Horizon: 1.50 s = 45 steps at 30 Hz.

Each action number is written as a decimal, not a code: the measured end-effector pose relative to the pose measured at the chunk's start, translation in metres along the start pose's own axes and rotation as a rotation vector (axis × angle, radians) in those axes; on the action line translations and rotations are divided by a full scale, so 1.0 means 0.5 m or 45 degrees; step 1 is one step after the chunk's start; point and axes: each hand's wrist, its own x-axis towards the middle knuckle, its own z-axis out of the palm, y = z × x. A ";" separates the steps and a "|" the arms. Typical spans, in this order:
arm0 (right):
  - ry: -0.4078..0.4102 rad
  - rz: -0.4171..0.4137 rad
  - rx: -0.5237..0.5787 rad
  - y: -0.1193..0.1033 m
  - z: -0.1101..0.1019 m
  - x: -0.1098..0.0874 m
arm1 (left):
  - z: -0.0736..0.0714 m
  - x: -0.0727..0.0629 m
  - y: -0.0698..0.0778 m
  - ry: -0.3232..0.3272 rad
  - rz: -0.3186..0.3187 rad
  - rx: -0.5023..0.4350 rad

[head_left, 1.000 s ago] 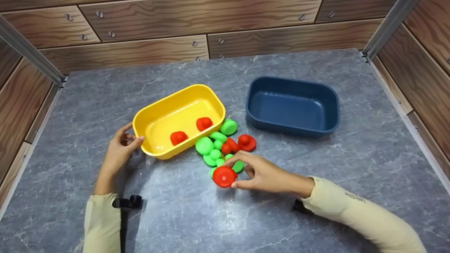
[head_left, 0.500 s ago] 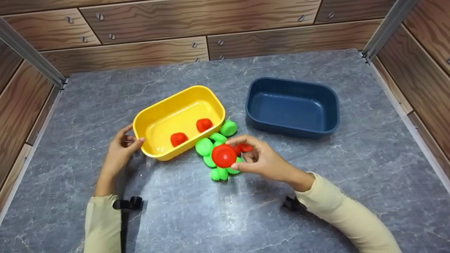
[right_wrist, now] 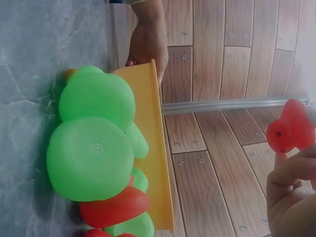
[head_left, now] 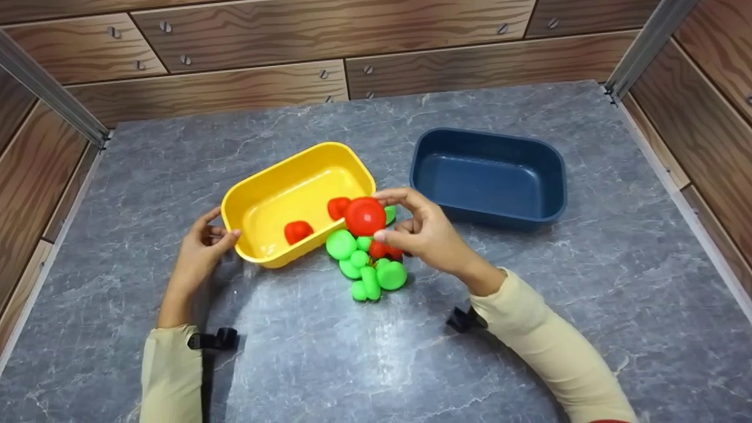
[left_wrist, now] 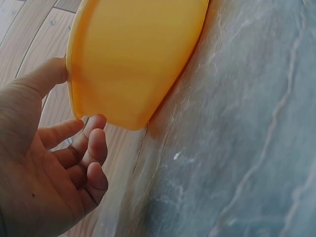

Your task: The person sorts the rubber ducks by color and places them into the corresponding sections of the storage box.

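My right hand point(head_left: 426, 232) pinches a red toy duck point(head_left: 365, 217) between thumb and fingers, raised over the near right rim of the yellow tub point(head_left: 267, 176). The right wrist view shows this duck's round head with two dark dots; its underside faces up in the head view. My left hand point(head_left: 202, 249) holds the tub's left end, fingertips at the rim in the left wrist view. Inside the tub lie a red toy point(head_left: 299, 232) and another red toy point(head_left: 338, 207). Against its near wall, green toys point(head_left: 342, 244) and red toys point(head_left: 382, 249) lie heaped, partly hidden by my right hand.
A dark blue tub point(head_left: 487, 176) stands at the back right of the grey marbled table point(head_left: 294, 352). Wood-patterned panels point(head_left: 235, 41) wall the back and sides. A black strap mount point(head_left: 214, 339) sits at the left wrist.
My right hand has carried the red toy duck up from the near side of the heap, away from me, to the yellow tub's rim. The left hand stays put.
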 end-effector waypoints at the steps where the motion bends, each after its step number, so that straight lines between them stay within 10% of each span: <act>1: 0.010 0.007 0.005 0.001 0.001 0.005 | 0.000 0.000 0.000 -0.002 0.002 -0.002; 45: 0.131 0.177 -0.529 0.050 0.008 0.174 | 0.001 -0.002 0.001 -0.010 0.029 -0.034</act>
